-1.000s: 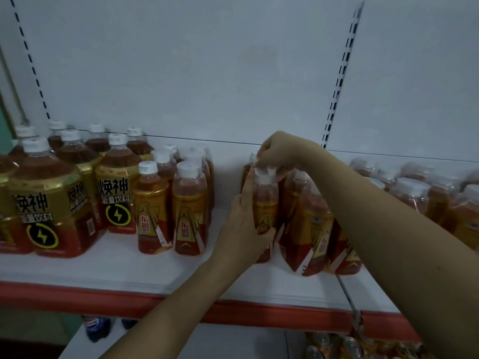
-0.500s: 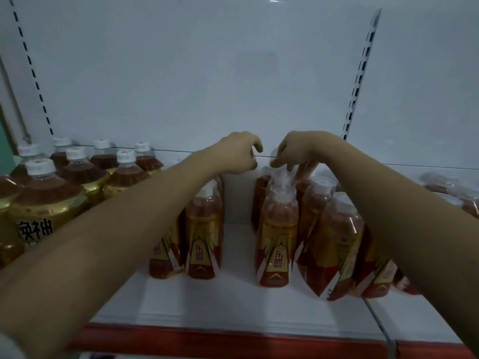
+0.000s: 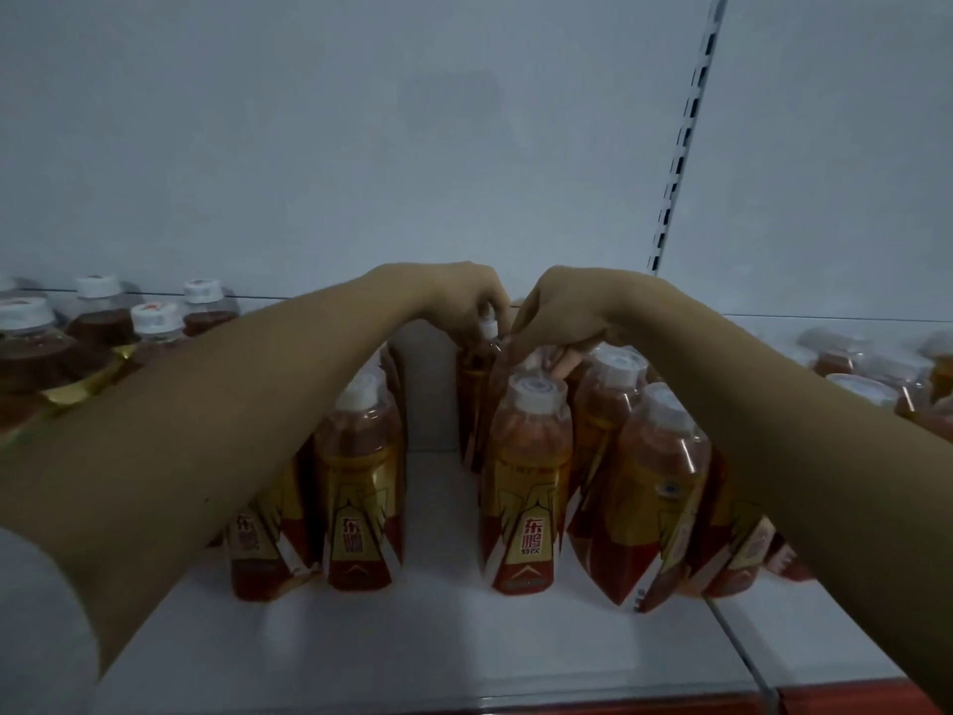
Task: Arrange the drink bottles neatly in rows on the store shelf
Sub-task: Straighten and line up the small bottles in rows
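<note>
Hands [image 3: 464,296] [image 3: 562,312] curled over bottle caps [image 3: 487,330].

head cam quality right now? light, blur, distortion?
Head view: dim, bluish cast; left hand and right hand soft with motion blur at the bottle caps; front bottle label readable; wide-angle bend leans the upright strip; far-right bottles smeared.

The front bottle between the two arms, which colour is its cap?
White, seen best in the head view: front bottle, its cap.

Open lane [image 3: 433,534] between bottle rows [image 3: 526,487]; shelf front [image 3: 412,642] bare.
</note>
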`<state>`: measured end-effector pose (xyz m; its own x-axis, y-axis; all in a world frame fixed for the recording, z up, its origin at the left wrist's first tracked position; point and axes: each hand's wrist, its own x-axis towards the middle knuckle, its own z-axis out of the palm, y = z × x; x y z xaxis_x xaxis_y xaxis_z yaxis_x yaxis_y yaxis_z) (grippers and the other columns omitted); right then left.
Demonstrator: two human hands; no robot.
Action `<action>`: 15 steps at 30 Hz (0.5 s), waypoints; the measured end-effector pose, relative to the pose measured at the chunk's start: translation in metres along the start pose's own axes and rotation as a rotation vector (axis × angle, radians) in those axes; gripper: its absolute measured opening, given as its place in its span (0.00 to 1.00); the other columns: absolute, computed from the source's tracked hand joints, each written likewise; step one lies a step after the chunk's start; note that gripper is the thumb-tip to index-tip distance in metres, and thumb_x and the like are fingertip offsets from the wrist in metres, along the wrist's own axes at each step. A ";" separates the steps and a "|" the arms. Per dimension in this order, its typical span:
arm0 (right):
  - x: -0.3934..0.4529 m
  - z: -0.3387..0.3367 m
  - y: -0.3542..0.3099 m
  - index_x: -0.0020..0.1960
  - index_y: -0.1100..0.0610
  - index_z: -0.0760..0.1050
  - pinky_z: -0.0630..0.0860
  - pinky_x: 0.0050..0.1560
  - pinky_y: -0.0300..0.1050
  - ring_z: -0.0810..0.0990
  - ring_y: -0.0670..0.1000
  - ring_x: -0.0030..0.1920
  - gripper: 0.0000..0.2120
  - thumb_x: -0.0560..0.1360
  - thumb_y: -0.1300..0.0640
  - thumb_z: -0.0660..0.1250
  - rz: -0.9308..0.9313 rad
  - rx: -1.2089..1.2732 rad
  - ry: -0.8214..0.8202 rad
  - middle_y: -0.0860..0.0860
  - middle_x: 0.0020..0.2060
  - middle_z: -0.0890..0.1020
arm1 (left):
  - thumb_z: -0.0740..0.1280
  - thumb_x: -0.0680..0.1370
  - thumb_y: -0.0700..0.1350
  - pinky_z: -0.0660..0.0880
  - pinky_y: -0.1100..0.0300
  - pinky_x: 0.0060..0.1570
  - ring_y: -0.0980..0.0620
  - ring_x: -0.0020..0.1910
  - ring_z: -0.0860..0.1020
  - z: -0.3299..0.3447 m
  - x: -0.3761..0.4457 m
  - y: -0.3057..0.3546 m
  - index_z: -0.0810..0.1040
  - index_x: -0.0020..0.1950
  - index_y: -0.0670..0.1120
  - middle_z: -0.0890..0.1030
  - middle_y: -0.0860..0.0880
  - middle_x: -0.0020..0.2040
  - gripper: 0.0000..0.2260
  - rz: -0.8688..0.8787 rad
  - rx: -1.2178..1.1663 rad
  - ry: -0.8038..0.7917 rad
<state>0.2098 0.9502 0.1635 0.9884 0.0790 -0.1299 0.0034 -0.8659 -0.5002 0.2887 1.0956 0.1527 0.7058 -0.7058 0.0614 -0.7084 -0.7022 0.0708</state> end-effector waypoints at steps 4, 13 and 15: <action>0.009 0.006 -0.011 0.54 0.65 0.83 0.85 0.50 0.51 0.88 0.53 0.39 0.18 0.70 0.56 0.80 -0.024 0.025 0.049 0.59 0.50 0.86 | 0.75 0.72 0.39 0.74 0.58 0.48 0.54 0.47 0.76 -0.009 -0.006 -0.014 0.83 0.55 0.48 0.78 0.50 0.49 0.13 -0.012 0.019 0.005; 0.018 0.028 -0.043 0.50 0.63 0.80 0.80 0.62 0.58 0.88 0.54 0.40 0.22 0.66 0.50 0.81 -0.080 -0.072 0.076 0.57 0.37 0.88 | 0.78 0.68 0.40 0.77 0.50 0.43 0.48 0.43 0.78 -0.012 -0.014 -0.032 0.80 0.44 0.47 0.80 0.49 0.42 0.10 -0.055 0.101 -0.047; 0.019 0.032 -0.047 0.46 0.62 0.80 0.81 0.60 0.56 0.88 0.52 0.37 0.19 0.66 0.50 0.81 -0.100 -0.091 0.094 0.56 0.35 0.87 | 0.77 0.69 0.41 0.78 0.47 0.48 0.46 0.45 0.79 -0.012 -0.017 -0.033 0.80 0.46 0.45 0.81 0.46 0.45 0.10 -0.047 0.132 -0.031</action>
<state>0.2238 1.0080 0.1576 0.9923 0.1240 -0.0004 0.1120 -0.8976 -0.4264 0.2999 1.1316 0.1615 0.7392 -0.6728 0.0300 -0.6707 -0.7394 -0.0589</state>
